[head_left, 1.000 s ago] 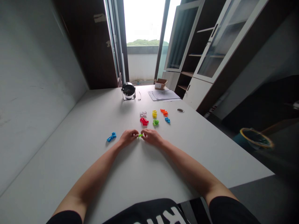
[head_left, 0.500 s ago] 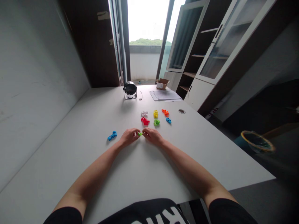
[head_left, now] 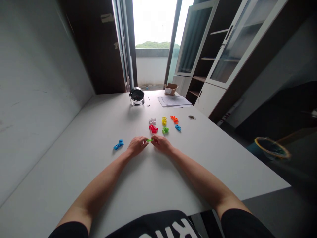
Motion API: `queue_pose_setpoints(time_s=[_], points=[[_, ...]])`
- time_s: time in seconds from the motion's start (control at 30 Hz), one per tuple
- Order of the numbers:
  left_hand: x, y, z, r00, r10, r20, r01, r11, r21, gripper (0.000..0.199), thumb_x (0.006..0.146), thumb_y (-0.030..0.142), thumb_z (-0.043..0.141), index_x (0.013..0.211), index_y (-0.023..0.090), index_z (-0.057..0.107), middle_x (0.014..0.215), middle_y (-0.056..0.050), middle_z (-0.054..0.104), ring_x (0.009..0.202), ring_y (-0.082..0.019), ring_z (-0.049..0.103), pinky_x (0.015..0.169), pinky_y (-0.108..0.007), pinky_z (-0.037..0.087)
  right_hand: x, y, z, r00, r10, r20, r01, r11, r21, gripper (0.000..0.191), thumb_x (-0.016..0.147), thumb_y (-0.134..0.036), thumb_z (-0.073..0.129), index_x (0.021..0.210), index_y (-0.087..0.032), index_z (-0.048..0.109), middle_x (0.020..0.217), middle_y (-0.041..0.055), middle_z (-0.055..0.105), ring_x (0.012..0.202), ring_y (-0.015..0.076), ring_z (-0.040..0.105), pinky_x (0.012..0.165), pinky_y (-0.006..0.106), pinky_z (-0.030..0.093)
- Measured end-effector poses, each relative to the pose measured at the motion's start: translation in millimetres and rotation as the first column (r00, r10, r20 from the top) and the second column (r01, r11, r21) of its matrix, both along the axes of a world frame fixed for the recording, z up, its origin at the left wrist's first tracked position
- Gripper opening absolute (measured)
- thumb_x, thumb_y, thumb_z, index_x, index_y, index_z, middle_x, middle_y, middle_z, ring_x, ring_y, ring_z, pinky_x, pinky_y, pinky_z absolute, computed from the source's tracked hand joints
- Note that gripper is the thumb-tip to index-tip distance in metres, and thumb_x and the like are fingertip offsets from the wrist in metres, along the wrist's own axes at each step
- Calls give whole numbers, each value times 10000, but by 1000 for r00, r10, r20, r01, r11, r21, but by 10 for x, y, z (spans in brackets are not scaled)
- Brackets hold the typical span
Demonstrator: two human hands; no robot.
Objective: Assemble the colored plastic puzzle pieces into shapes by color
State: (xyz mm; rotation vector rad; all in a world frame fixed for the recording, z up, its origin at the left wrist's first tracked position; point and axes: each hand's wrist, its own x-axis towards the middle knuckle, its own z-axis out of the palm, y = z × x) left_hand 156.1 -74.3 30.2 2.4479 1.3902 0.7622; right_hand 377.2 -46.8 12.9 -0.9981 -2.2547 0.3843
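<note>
Between my two hands is a small light-green plastic piece [head_left: 149,140], too small and too covered by fingers to name its kind. My left hand [head_left: 137,145] pinches its left end, and my right hand [head_left: 160,143] grips its right end. Just beyond the hands lie a red plastic piece [head_left: 153,129] and a green one [head_left: 165,130]. Behind these are a white piece [head_left: 152,121], a yellow piece [head_left: 164,120] and an orange piece [head_left: 174,119]. A small blue piece [head_left: 178,127] rests to the right, and a larger blue piece [head_left: 118,144] lies left of my left hand.
On the white table [head_left: 81,158], a round black device on a metal stand [head_left: 137,96] stands at the back. Papers [head_left: 175,101] and an open cardboard box [head_left: 170,89] are to its right. A round cable hole [head_left: 192,117] is set in the tabletop's right side.
The light-green piece has turned slightly between my fingers and now shows as a longer, flatter strip. Both hands stay nearly in place; the view has shifted a little.
</note>
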Motion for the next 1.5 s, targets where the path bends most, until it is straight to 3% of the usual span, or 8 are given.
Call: queue_pose_setpoints(time_s=[0.2,0.43,0.77,1.13,1.3,1.5], points=[[-7,15,-31,999,-9,43,10,999,-32,208,926,290,575,1103,232,668,918,-13,705,766,-144,632,803,-282,485,-3,0,11,1000,6,7,-6,1000,-5,84,921,-268,586,871,-201,590,750,-16,576,637,112,472,623,224,325],[-20,26,-66,997,-17,73,15,1000,18,211,871,256,636,1078,236,670,1040,-52,656,923,-185,629,848,-309,499,8,18,2,999,8,43,-8,1000,-12,175,951,-333,570,841,-199,586,737,-12,565,638,116,453,622,228,314],[-10,24,-56,998,-19,61,19,1000,12,143,905,298,600,1001,222,674,997,-49,655,904,-181,617,850,-304,480,24,51,8,997,44,65,-44,999,-2,362,1006,-412,472,722,-194,525,708,-4,520,663,126,453,642,236,316],[-8,2,7,998,-6,60,5,1000,6,127,910,297,586,953,217,676,960,-47,654,900,-187,618,844,-304,477,9,-27,80,999,18,27,-17,1000,-21,116,919,-319,618,953,-209,609,754,-12,608,629,114,482,623,226,333],[-5,-6,26,997,-11,73,12,1000,-10,149,922,327,582,915,214,678,897,-37,644,838,-176,608,809,-294,466,8,-6,56,999,16,29,-15,1000,-13,134,928,-315,595,852,-204,594,727,-15,576,622,112,466,610,227,319],[-10,2,28,999,-33,42,33,999,-8,160,938,300,552,877,214,672,866,-35,640,823,-177,588,784,-291,453,18,18,39,998,22,58,-23,1000,9,291,950,-344,557,703,-194,525,700,-17,510,624,113,415,612,235,298]])
